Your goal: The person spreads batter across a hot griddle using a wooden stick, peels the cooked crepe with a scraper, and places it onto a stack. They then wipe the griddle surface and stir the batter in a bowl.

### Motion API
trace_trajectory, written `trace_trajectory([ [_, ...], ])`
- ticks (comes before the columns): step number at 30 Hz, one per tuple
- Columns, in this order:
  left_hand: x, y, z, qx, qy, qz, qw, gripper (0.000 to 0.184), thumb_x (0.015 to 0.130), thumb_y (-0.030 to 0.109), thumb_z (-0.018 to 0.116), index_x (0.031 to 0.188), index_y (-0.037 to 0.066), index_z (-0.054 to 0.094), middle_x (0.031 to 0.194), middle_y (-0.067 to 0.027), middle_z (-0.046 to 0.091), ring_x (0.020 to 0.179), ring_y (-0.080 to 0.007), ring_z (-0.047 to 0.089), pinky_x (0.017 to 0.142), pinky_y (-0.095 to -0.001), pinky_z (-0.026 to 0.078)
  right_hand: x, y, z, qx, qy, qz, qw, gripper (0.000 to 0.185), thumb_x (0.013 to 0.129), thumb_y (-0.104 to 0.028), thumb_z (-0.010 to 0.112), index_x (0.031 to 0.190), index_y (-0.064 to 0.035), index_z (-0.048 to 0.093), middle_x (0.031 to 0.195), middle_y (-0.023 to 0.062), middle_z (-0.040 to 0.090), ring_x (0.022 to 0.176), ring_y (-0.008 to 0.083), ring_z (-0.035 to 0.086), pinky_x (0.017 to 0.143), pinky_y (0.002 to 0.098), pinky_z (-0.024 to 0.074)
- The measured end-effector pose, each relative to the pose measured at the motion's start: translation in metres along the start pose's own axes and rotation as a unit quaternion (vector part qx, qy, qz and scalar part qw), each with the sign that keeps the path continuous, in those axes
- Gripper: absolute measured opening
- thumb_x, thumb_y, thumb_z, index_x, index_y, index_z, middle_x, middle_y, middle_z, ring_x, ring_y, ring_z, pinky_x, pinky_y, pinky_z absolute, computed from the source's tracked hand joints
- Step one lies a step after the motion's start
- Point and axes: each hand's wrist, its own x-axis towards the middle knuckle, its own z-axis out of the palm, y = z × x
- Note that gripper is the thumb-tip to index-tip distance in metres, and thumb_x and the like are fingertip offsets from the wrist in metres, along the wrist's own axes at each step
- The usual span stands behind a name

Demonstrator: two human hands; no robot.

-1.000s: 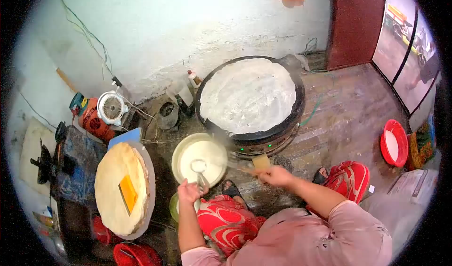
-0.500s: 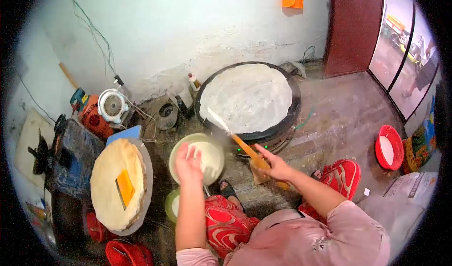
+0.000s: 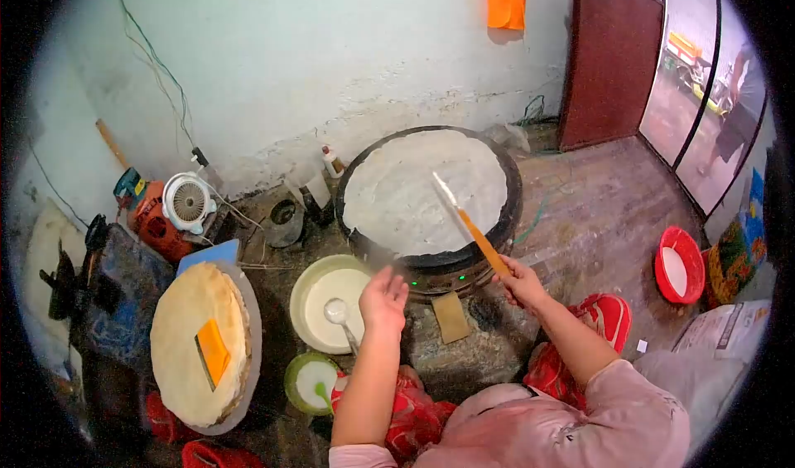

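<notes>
My right hand [image 3: 522, 286] is closed round the wooden handle of a long batter spreader [image 3: 484, 243]. Its batter-coated blade is over the thin white sheet of batter [image 3: 389, 195] covering the round black griddle [image 3: 431, 261]; whether it touches the sheet I cannot tell. My left hand [image 3: 384, 304] is held open and empty, fingers stretched, between the griddle's near edge and a pale bowl [image 3: 296, 298] of white batter. Inside that bowl rests a metal ladle [image 3: 336, 311]. Close by stands a smaller green bowl [image 3: 291, 378] with white liquid and a green utensil.
On the left is a stack of round flatbreads [image 3: 182, 327], topped by a yellow scraper [image 3: 213, 352]. Behind it stand a white blower [image 3: 188, 202] and a hot-plate-like dark pot [image 3: 285, 219]. A red basin [image 3: 702, 261] sits at right, near a brown door [image 3: 613, 62].
The spreader's blade has swung from the sheet's near left edge toward its right middle. My right hand moved right; my left hand moved right, away from above the batter bowl.
</notes>
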Motion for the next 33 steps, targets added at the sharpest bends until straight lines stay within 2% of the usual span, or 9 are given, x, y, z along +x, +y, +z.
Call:
trace_trajectory([
  [6,-0.004,-0.006,0.003,0.020,-0.020,-0.020,0.999,0.031,0.080,0.008,0.052,0.109,-0.004,0.050,0.101,-0.0091,0.051,0.089,-0.0234,0.050,0.074,-0.0349,0.045,0.050,-0.005,-0.014,0.021,0.082,0.008,0.996,0.048,0.084,-0.005,0.049,0.130,-0.0121,0.038,0.076,0.0017,0.057,0.043,0.0087,0.042,0.037,0.0231,0.0335],
  [9,0.000,-0.005,0.003,0.031,-0.016,-0.030,0.999,0.031,0.080,0.008,0.052,0.108,-0.004,0.050,0.102,-0.0095,0.051,0.087,-0.0235,0.051,0.073,-0.0344,0.046,0.085,-0.004,-0.021,-0.024,0.078,0.010,0.997,0.051,0.087,-0.005,0.043,0.135,-0.0130,0.029,0.083,0.0029,0.055,0.045,0.0090,0.040,0.037,0.0244,0.0327],
  [21,0.003,-0.008,0.010,0.028,-0.033,-0.037,0.998,0.028,0.078,0.010,0.060,0.103,0.002,0.054,0.103,-0.0074,0.056,0.087,-0.0210,0.053,0.072,-0.0338,0.044,0.159,-0.013,-0.023,-0.049,0.099,0.087,0.990,0.042,0.090,-0.009,0.033,0.132,-0.0124,0.034,0.079,0.0057,0.056,0.051,0.0121,0.045,0.042,0.0267,0.0403],
  [22,0.001,-0.008,0.012,0.041,-0.032,-0.043,0.998,0.029,0.079,0.010,0.057,0.106,0.000,0.052,0.104,-0.0084,0.055,0.088,-0.0220,0.053,0.073,-0.0344,0.045,0.167,-0.007,-0.024,-0.036,0.132,0.050,0.989,0.032,0.087,-0.015,0.045,0.118,-0.0075,0.049,0.070,0.0078,0.057,0.047,0.0126,0.047,0.041,0.0273,0.0393],
  [23,0.001,-0.009,0.015,0.052,-0.032,-0.047,0.997,0.031,0.080,0.010,0.054,0.109,-0.001,0.051,0.105,-0.0094,0.053,0.089,-0.0231,0.053,0.075,-0.0349,0.045,0.175,-0.007,-0.027,-0.038,0.132,0.048,0.989,0.032,0.087,-0.015,0.045,0.118,-0.0075,0.049,0.070,0.0078,0.057,0.047,0.0126,0.047,0.041,0.0273,0.0393],
  [26,-0.001,-0.013,0.014,0.056,-0.051,-0.048,0.996,0.030,0.080,0.012,0.054,0.108,-0.001,0.052,0.105,-0.0095,0.054,0.090,-0.0227,0.053,0.076,-0.0345,0.045,0.198,0.003,-0.031,-0.094,0.110,0.083,0.986,0.039,0.089,-0.020,0.041,0.128,-0.0133,0.043,0.081,0.0092,0.061,0.060,0.0166,0.053,0.053,0.0311,0.0458],
  [28,0.000,-0.015,0.015,0.058,-0.056,-0.051,0.995,0.030,0.080,0.012,0.054,0.107,-0.001,0.052,0.104,-0.0095,0.054,0.090,-0.0226,0.053,0.076,-0.0345,0.044,0.226,0.030,-0.037,-0.376,0.182,-0.100,0.903,0.034,0.088,-0.024,0.045,0.117,-0.0099,0.054,0.093,0.0119,0.064,0.076,0.0238,0.060,0.070,0.0331,0.0473],
  [31,0.000,-0.016,0.015,0.060,-0.072,-0.058,0.994,0.029,0.081,0.013,0.054,0.107,-0.001,0.053,0.104,-0.0094,0.054,0.090,-0.0224,0.053,0.076,-0.0343,0.044,0.200,0.014,-0.019,-0.429,0.170,-0.060,0.885,0.037,0.085,-0.033,0.044,0.111,-0.0101,0.057,0.099,0.0200,0.060,0.095,0.0369,0.056,0.081,0.0371,0.0431],
  [33,0.000,-0.017,0.014,0.059,-0.075,-0.053,0.994,0.030,0.082,0.014,0.053,0.108,-0.001,0.052,0.106,-0.0094,0.054,0.091,-0.0223,0.053,0.077,-0.0345,0.044,0.194,0.011,-0.022,-0.431,0.183,-0.082,0.880,0.034,0.084,-0.029,0.047,0.109,-0.0097,0.059,0.096,0.0186,0.062,0.091,0.0321,0.059,0.078,0.0350,0.0448],
])
